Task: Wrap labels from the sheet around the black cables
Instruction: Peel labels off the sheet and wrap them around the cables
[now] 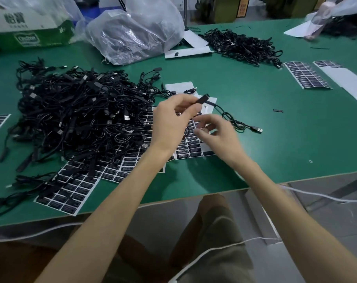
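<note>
1. We look down on a green work table (255, 160), and its near edge runs just above our lap.
2. Our left hand (173, 119) is raised above the table and pinches a black cable (230, 117) by its thick black end piece. The rest of the cable drops to the right, loops on the green surface and ends in a USB plug (257, 130) lying flat.
3. Our right hand (218, 135) hovers just below and right of the left hand, with the fingers loosely curled and the thumb near the forefinger. It is blurred, so we cannot tell whether it holds a label.
4. Under both hands lies the label sheet (191, 144), with rows of black labels on white backing. Our hands and wrists cover its middle.
5. To the left a big heap of black cables (71, 111) sprawls over more label sheets (71, 193) and hides most of them.
6. One loose black label (278, 110) lies alone on the green, to the right of the held cable.
7. Farther back there is a second cable pile (240, 45), a crumpled clear plastic bag (136, 33) and a cardboard box (30, 23) at the far left.
8. At the far right, spare label sheets (306, 76) lie well apart from our hands.
9. A white cord (214, 250) crosses our lap below the table edge.
</note>
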Action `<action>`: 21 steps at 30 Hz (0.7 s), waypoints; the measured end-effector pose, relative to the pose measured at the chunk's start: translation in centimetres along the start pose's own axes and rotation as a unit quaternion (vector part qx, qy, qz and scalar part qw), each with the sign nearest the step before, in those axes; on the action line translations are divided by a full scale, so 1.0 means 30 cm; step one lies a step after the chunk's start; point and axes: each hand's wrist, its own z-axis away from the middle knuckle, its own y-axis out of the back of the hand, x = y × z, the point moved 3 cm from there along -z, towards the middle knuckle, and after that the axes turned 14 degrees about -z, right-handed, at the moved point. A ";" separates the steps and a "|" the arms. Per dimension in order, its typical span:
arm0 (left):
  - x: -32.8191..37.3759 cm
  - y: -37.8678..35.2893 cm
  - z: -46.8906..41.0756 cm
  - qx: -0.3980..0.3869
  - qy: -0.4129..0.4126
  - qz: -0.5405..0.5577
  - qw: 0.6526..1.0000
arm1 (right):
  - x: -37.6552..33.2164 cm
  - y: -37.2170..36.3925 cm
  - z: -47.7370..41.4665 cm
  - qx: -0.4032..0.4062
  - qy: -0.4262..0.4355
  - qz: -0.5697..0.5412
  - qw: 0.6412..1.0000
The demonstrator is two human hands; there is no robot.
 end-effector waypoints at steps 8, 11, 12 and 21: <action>-0.108 -0.002 0.010 -0.028 0.111 0.099 0.989 | 0.018 -0.120 0.031 -0.080 -0.077 -0.191 0.975; -0.159 0.014 0.026 -0.049 0.087 0.031 0.994 | 0.043 -0.109 0.028 -0.028 -0.096 -0.273 0.957; -0.172 0.018 0.033 -0.062 0.080 0.007 0.995 | 0.053 -0.102 0.027 -0.012 -0.104 -0.302 0.948; -0.224 0.052 0.095 -0.161 0.080 0.035 0.983 | 0.090 -0.075 0.020 0.032 -0.132 -0.421 0.897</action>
